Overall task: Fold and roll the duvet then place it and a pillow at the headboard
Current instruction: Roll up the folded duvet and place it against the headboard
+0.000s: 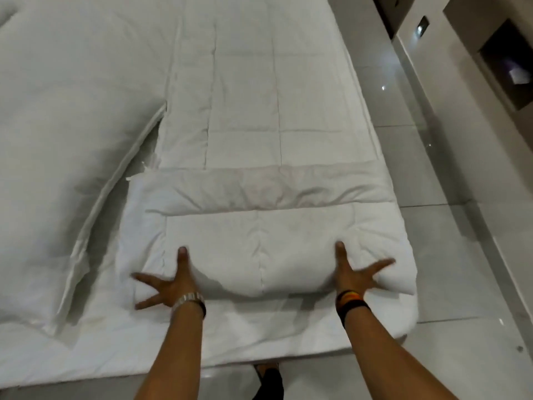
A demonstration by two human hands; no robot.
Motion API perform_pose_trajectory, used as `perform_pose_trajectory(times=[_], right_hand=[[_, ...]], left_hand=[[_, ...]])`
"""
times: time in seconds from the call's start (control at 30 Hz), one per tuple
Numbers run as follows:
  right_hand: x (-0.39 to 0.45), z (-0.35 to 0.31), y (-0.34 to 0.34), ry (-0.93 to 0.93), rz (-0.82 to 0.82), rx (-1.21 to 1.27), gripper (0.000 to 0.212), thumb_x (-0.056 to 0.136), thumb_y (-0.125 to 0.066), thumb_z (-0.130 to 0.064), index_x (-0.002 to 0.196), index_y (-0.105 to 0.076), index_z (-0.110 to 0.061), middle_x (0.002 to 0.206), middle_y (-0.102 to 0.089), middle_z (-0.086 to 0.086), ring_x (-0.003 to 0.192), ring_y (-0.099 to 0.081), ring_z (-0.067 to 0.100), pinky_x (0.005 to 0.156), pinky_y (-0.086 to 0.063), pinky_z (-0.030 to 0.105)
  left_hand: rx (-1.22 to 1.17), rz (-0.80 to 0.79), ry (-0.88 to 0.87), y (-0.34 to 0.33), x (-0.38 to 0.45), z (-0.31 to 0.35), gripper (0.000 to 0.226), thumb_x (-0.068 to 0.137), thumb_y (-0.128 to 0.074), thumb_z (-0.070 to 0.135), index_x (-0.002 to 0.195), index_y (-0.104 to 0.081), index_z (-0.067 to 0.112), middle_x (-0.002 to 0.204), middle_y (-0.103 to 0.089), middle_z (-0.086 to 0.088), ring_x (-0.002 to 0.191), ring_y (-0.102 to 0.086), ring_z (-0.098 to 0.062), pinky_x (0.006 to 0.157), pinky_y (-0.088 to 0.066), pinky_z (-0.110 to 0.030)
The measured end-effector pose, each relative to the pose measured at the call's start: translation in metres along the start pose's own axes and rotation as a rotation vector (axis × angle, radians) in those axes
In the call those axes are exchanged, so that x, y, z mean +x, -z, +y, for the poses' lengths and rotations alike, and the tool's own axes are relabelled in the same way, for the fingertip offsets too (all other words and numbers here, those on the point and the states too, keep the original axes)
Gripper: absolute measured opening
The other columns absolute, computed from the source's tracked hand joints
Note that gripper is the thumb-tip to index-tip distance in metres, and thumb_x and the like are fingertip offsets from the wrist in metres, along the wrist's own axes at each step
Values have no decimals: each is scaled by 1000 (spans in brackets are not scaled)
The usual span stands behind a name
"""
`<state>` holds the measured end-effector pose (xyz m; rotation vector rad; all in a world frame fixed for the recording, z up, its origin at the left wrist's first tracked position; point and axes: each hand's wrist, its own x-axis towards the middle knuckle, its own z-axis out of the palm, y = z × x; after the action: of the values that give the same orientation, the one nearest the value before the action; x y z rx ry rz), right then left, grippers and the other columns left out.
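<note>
A white quilted duvet (pixel 253 119) lies as a long folded strip along the right side of the bed. Its near end is turned over into a thick roll (pixel 259 249). My left hand (pixel 170 281) presses flat on the roll's left part, fingers spread wide. My right hand (pixel 354 272) presses on the right part of the roll, fingers also spread. Neither hand grips the cloth. A large white pillow (pixel 66 134) lies on the left of the bed, beside the strip.
The mattress's white sheet (pixel 144 350) shows at the near edge. Glossy grey floor tiles (pixel 450 226) run along the bed's right side. A wall unit with a dark recess (pixel 507 67) stands at the far right. My foot (pixel 268 379) shows below the bed's edge.
</note>
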<state>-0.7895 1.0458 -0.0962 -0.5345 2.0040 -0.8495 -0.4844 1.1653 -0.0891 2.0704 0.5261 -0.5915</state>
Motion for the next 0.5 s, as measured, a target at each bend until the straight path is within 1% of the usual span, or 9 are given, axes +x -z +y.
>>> perform_pose_trajectory(times=[0.03, 0.1, 0.17, 0.27, 0.33, 0.37, 0.43, 0.47, 0.5], right_hand=[[3, -5, -8, 46, -7, 3, 148, 59, -94, -60, 156, 19, -53, 166, -4, 32, 153, -23, 42, 121, -26, 46], [10, -11, -25, 127, -18, 2, 150, 57, -98, -52, 157, 13, -54, 167, -3, 29, 154, -21, 38, 119, -24, 37], [17, -15, -36, 183, -22, -5, 144, 61, -99, -40, 161, 4, -51, 165, -9, 27, 152, -23, 35, 115, -24, 29], [26, -18, -37, 282, -30, -5, 128, 68, -95, -15, 164, -14, -38, 163, -29, 16, 145, -37, 27, 105, -25, 17], [25, -14, -24, 312, -66, 13, 121, 69, -91, -6, 164, -20, -31, 161, -36, 8, 142, -43, 23, 108, -30, 18], [21, -11, -15, 311, -81, 20, 118, 70, -91, -4, 163, -22, -30, 161, -37, 5, 142, -44, 22, 110, -31, 20], [13, -6, 7, 293, -91, 33, 115, 70, -91, -7, 161, -26, -31, 160, -39, 0, 143, -44, 21, 110, -30, 21], [6, -6, 19, 288, -96, 46, 113, 70, -92, -9, 160, -28, -32, 159, -39, -3, 143, -43, 21, 109, -30, 21], [-1, -7, 31, 290, -99, 60, 111, 69, -92, -11, 159, -30, -34, 159, -40, -4, 142, -44, 21, 108, -30, 22]], left_hand=[[-27, 34, 52, -4, 9, 1, 142, 51, -85, 78, 158, 5, 55, 165, 33, -18, 156, -13, -41, 120, -25, -56], [-100, 41, 102, -10, 25, 1, 147, 47, -93, 69, 158, 2, 57, 170, 19, -17, 157, -14, -38, 120, -25, -55], [-208, -10, 85, -14, 36, -3, 146, 50, -99, 54, 158, 0, 57, 172, -3, -11, 153, -29, -29, 117, -30, -45], [-271, -110, -30, -12, 35, 0, 140, 56, -101, 36, 163, -12, 42, 167, -24, 3, 139, -40, -10, 115, -31, -29], [-281, -117, -136, -3, 26, 0, 132, 58, -101, 25, 164, -22, 32, 165, -32, 6, 139, -43, -10, 114, -32, -20], [-288, -110, -196, 4, 19, 0, 127, 60, -99, 19, 163, -26, 30, 163, -36, 6, 136, -45, -9, 108, -32, -11], [-300, -109, -268, 17, 3, -2, 118, 64, -96, 13, 161, -32, 31, 156, -44, 8, 122, -49, -5, 86, -33, 6], [-313, -107, -281, 26, -6, -3, 115, 66, -95, 12, 160, -33, 34, 150, -47, 11, 116, -48, -3, 80, -33, 5], [-316, -108, -284, 34, -16, -4, 112, 67, -93, 12, 159, -34, 38, 143, -48, 15, 112, -49, -4, 83, -35, -1]])
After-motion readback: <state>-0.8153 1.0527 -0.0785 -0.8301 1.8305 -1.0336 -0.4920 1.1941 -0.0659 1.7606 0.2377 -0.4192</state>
